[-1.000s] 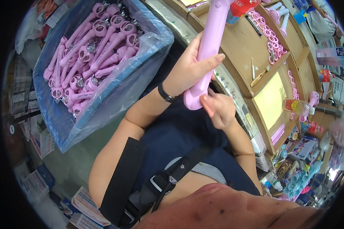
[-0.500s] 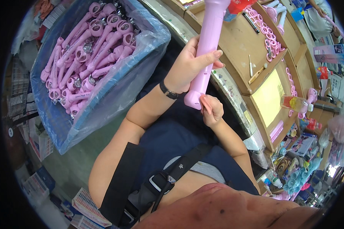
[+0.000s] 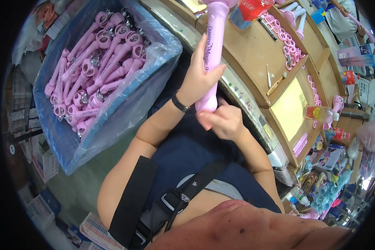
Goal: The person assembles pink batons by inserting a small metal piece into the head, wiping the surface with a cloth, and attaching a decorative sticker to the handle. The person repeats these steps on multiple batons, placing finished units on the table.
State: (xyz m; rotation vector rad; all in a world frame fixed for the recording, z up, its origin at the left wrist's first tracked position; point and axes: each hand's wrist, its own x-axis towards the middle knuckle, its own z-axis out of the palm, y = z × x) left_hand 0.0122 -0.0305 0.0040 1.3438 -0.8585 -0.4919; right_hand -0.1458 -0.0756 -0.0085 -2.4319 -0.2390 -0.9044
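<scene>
- so the pink wand (image 3: 215, 48) is up in the air in front of the body, tilted, with its top end running out of the picture
- left hand (image 3: 197, 83) is wrapped round the shaft, thumb lying across it, a proper grip
- right hand (image 3: 226, 121) is curled up at the wand's lower end, looks like it's touching it. can't tell if it's pinching something or just pressing, fingers are in the way
- my read on the step: handling work at that bottom end, left steadies, right does the fiddly bit
- next move imo calls for keeping the left grip firm and the right fingers lined up with the end, so the shaft doesn't twist
- off to the left there's a plastic-lined blue crate (image 3: 127, 104) with a heap of similar wands (image 3: 96, 71)
- on the right, the desk (image 3: 254, 112) has cardboard trays (image 3: 248, 54) with pink rings (image 3: 285, 37), a wooden-handled tool (image 3: 275, 85) and a yellow sheet (image 3: 288, 112)
</scene>
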